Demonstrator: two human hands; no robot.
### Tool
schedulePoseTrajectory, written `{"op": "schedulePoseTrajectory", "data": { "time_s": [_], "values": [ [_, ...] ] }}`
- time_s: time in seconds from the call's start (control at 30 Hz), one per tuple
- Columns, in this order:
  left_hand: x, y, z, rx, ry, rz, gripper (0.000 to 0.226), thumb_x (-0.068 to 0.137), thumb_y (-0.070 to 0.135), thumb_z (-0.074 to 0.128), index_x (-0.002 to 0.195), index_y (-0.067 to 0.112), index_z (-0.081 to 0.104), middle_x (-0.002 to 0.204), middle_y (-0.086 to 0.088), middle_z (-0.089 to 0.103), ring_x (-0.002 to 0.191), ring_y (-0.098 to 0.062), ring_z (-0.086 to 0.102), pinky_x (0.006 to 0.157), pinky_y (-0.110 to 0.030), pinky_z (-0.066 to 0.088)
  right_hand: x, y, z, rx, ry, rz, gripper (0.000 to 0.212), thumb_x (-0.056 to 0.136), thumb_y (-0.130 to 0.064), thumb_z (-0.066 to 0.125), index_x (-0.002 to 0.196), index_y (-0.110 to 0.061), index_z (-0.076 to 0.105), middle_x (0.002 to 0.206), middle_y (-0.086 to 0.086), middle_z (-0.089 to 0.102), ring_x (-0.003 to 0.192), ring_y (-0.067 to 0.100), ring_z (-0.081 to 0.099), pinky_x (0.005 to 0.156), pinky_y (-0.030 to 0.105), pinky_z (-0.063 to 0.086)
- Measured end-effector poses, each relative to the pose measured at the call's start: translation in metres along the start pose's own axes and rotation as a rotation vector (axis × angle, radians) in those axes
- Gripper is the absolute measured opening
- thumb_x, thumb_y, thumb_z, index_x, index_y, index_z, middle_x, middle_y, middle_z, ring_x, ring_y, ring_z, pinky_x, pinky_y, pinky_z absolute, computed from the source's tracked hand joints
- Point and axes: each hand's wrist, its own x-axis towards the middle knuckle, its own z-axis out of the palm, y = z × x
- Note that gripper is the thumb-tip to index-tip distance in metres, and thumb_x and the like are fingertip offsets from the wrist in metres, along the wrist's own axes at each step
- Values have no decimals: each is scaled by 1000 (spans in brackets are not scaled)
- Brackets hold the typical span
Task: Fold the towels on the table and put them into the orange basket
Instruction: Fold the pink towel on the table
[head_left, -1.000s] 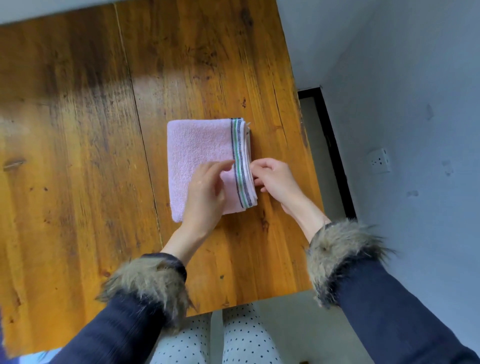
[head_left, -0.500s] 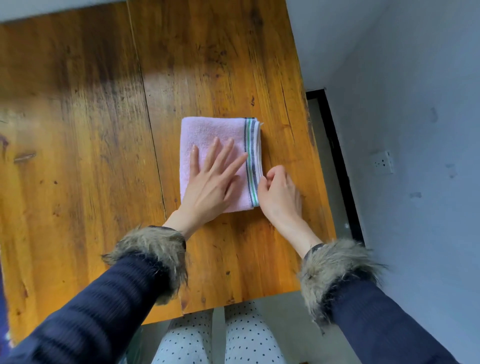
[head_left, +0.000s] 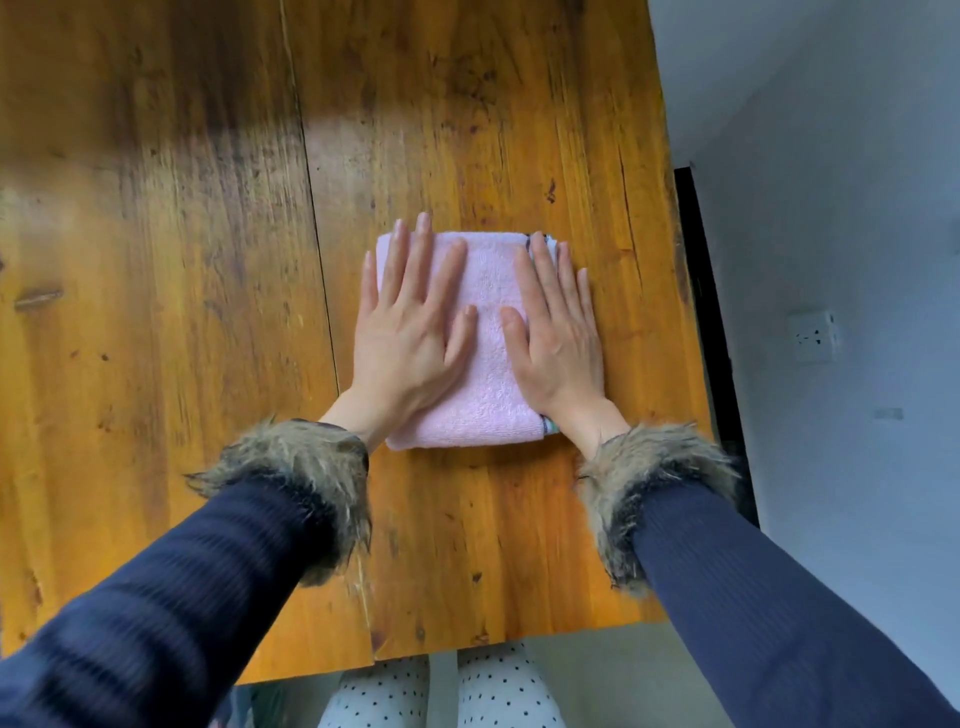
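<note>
both hands, left (head_left: 410, 332) and right (head_left: 558, 332), lie flat with straight fingers on the folded pink towel (head_left: 485, 374), directly beneath them, long axis running away from the person; basket unseen.

A folded pink towel (head_left: 488, 358) lies on the wooden desk (head_left: 182, 260), near its right edge. The left hand (head_left: 410, 332) and right hand (head_left: 558, 338) press flat on it side by side, fingers straight, the right one covering the striped border. Fur-cuffed dark sleeves (head_left: 691, 545) reach in from below.
</note>
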Motion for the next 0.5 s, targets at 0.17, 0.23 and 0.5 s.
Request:
{"op": "schedulePoseTrajectory", "data": {
  "time_s": [0.17, 0.23, 0.5],
  "values": [
    [2, -2, 6, 14, -6, -8, 60, 96, 44, 25, 149, 16, 18, 156, -15, 8, 144, -30, 2, 115, -52, 2, 2, 0, 2, -32, -6, 18, 58, 97, -37, 21, 148, -11, 14, 156, 4, 11, 145, 20, 3, 118, 38, -2],
    [2, -1, 5, 18, -34, -9, 60, 96, 44, 24, 149, 16, 16, 156, -15, 7, 144, -30, 0, 114, -53, 1, 1, -1, 1, -56, -32, 31, 58, 96, -39, 17, 148, -14, 8, 155, -2, 3, 144, 17, -1, 118, 39, -4],
    [-24, -3, -13, -233, -126, 25, 58, 95, 45, 19, 148, 25, 14, 156, 1, -10, 140, -17, -20, 113, -47, -2, -23, -1, -15, -82, -75, 120, 57, 95, -39, 20, 148, -20, 18, 155, -2, 2, 143, 16, -6, 116, 43, -7]
  ]
}}
